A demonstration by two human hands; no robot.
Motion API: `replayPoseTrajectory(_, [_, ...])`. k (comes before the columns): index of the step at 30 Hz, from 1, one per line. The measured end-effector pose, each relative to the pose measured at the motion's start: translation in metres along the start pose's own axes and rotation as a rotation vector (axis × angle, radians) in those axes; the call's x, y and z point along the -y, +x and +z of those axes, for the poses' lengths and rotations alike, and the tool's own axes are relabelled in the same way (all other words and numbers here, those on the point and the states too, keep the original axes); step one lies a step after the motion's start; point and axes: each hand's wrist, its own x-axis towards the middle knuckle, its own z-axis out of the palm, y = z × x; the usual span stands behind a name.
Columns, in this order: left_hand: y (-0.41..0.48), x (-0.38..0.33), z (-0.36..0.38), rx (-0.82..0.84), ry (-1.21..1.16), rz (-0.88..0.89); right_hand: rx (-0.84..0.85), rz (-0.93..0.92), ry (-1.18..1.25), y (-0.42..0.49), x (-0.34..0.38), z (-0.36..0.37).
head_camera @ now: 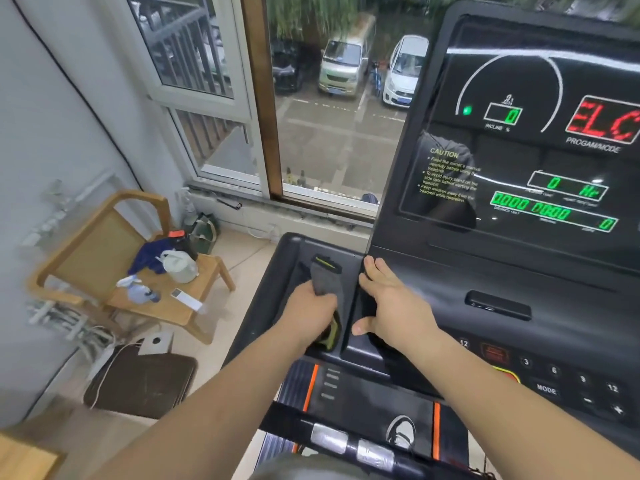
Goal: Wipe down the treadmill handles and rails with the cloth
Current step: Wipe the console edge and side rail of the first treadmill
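Note:
A grey cloth [325,278] with a yellow-green edge lies in the left tray recess of the black treadmill console [433,299]. My left hand [308,315] grips the cloth's near part, fingers curled round it. My right hand [391,301] rests flat with straight fingers on the console ridge just right of the cloth, thumb pointing left. Below the hands, the front handlebar [349,441] carries two silver pulse sensors. The cloth's lower end is partly hidden under my left hand.
The lit display panel [540,140] rises at the right, with a button pad [568,379] below it. A wooden chair [131,271] at the left holds a spray bottle, a jug and dark fabric. A window [329,109] faces a car park. A brown mat [142,382] lies on the floor.

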Motion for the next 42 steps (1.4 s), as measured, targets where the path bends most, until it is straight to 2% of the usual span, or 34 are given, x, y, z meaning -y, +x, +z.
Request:
replayPoseTrajectory(2, [-0.004,0.006,-0.002,0.023,0.553,0.282,-0.01,0.004,0.009,-0.001,0.001,0.0])
replayPoseTrajectory(4, [-0.006,0.006,-0.015,0.085,1.076,0.484,-0.02,-0.003,0.0,-0.002,0.002,0.0])
replayPoseTrajectory(6, [-0.007,0.007,-0.035,0.144,1.473,0.649,-0.014,-0.013,-0.03,-0.003,0.003,-0.002])
replayPoseTrajectory(7, [-0.008,0.01,-0.046,0.144,1.574,0.711,-0.004,-0.009,-0.027,-0.004,0.003,-0.003])
replayPoseTrajectory(8, [-0.007,0.018,-0.055,0.097,1.595,0.741,0.005,0.0,-0.014,-0.004,0.003,-0.003])
replayPoseTrajectory(9, [-0.009,0.026,-0.059,0.012,1.521,0.724,0.008,0.006,0.0,-0.004,0.003,-0.002])
replayPoseTrajectory(11, [-0.024,0.037,-0.042,-0.143,1.26,0.562,-0.008,0.009,-0.003,-0.005,0.002,-0.002])
replayPoseTrajectory(13, [-0.041,0.045,-0.001,-0.193,1.02,0.461,-0.037,-0.005,-0.041,-0.005,0.001,0.0])
replayPoseTrajectory(16, [-0.058,0.053,0.032,-0.189,0.864,0.547,-0.044,-0.033,-0.082,-0.004,-0.003,0.001])
replayPoseTrajectory(19, [-0.042,0.05,-0.012,-0.078,1.098,0.71,-0.012,-0.037,-0.074,-0.003,-0.003,0.001])
replayPoseTrajectory(20, [-0.033,0.049,-0.034,-0.119,1.198,0.752,-0.001,-0.027,-0.048,-0.003,-0.002,0.0])
replayPoseTrajectory(21, [-0.023,0.05,-0.058,-0.197,1.255,0.721,0.015,-0.017,-0.023,-0.003,-0.001,-0.001])
replayPoseTrajectory(22, [-0.013,0.054,-0.081,-0.305,1.283,0.639,0.026,-0.011,-0.01,-0.004,0.0,-0.002])
replayPoseTrajectory(24, [-0.002,0.065,-0.107,-0.445,1.21,0.364,0.037,0.001,-0.015,-0.005,0.002,-0.003])
replayPoseTrajectory(26, [-0.004,0.077,-0.109,-0.459,0.942,0.094,0.045,0.008,-0.019,-0.005,0.003,-0.004])
replayPoseTrajectory(27, [-0.009,0.082,-0.106,-0.466,0.817,0.03,0.051,0.011,-0.019,-0.005,0.004,-0.005])
replayPoseTrajectory(31, [-0.027,0.074,-0.106,-0.422,0.655,0.158,0.06,0.024,-0.084,-0.005,0.009,-0.008])
replayPoseTrajectory(34, [-0.016,0.033,-0.1,-0.468,0.61,0.297,-0.003,-0.03,-0.304,0.0,0.013,-0.012])
replayPoseTrajectory(37, [-0.004,0.012,-0.056,-0.453,0.789,0.469,-0.058,-0.069,-0.449,0.007,0.014,-0.02])
replayPoseTrajectory(40, [-0.002,0.039,-0.007,-0.223,1.113,0.51,-0.044,-0.03,-0.401,0.014,0.009,-0.02])
replayPoseTrajectory(42, [0.003,0.051,-0.004,-0.139,1.169,0.52,-0.037,-0.023,-0.36,0.016,0.004,-0.018])
